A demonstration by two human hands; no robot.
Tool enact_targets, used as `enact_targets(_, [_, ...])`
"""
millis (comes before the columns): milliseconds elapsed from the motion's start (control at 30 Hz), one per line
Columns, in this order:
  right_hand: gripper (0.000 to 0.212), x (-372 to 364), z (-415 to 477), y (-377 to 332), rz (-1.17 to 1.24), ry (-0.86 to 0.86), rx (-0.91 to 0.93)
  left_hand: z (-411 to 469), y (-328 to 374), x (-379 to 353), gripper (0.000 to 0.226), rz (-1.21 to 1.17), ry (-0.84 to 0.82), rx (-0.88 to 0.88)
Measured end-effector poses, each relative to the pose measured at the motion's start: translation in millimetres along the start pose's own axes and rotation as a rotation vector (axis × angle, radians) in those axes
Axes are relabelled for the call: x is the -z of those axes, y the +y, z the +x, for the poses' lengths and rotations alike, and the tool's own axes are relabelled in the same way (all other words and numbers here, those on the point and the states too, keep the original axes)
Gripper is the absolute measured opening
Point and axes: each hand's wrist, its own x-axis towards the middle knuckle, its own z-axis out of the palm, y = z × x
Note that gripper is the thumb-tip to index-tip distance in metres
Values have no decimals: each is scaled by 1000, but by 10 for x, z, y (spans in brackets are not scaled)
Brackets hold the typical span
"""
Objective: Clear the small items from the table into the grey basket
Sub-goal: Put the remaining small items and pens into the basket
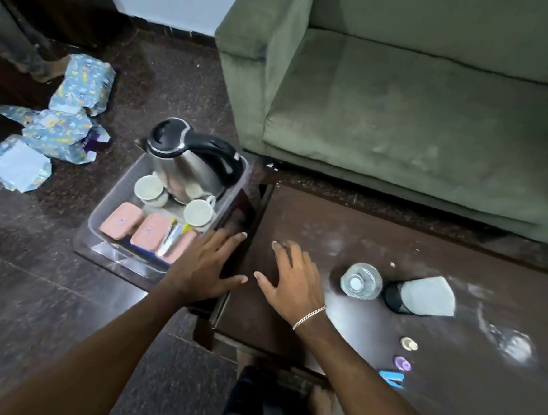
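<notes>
Dark wood bench (377, 247), dusty top, left edge running just right of the grey basket (103, 215); wide bare stretch on the bench's near-left part, green sofa (402, 119) close behind the far edge. Left hand (207, 267) open, fingers spread, grip wide and holding nothing, palm down over the gap between basket and bench edge, fingertips near a dark flat thing leaning at the basket's right wall. Right hand (293, 280) also open and empty, spread over the bench's left part, bracelet (308, 316) on the wrist. Small items on the bench, right of that hand: clear bottle (361, 281), dark cup with a grey cover (419, 297), pale cap (409, 343), purple cap (402, 363), blue clip (392, 379). Basket sits on the floor and holds a steel kettle (188, 162), two white cups (149, 189), three pink boxes (121, 221) and a tube lying across them.
</notes>
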Motion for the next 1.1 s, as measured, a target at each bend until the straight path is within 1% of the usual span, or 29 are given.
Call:
enact_targets(167, [69, 172, -501, 759, 3, -46, -47, 200, 799, -382, 87, -36, -56, -124])
enact_targets(300, [67, 292, -963, 1308, -37, -37, -130, 318, 1425, -715, 87, -79, -91, -209])
enact_targets(433, [55, 368, -1388, 1755, -89, -45, -190, 375, 1982, -1059, 86, -123, -134, -256])
enact_targets(533, [41, 393, -1649, 2061, -78, -80, -261, 354, 2381, -1333, 85, -180, -204, -218])
enact_targets(600, [36, 375, -1793, 2267, -41, -110, -310, 307, 2634, -1531, 85, -223, -266, -150])
enact_targets(633, [38, 359, -1859, 2374, -8, -121, -336, 279, 2755, -1626, 85, -247, -302, -102])
enact_targets(700, [49, 329, -1965, 2556, 88, -154, -385, 230, 2980, -1805, 82, -289, -361, -25])
enact_targets(767, [55, 308, -2032, 2703, 152, -187, -405, 199, 3193, -1977, 78, -298, -428, 10])
enact_targets(900, [53, 244, -2073, 2901, 167, -260, -317, 132, 3512, -2246, 61, -297, -514, 79])
enact_targets(1033, [52, 153, -2041, 3050, 127, -304, -274, 131, 3621, -2456, 44, -263, -534, 123])
enact_targets(1100, [48, 112, -2014, 3096, 130, -319, -265, 144, 3624, -2533, 38, -248, -530, 119])
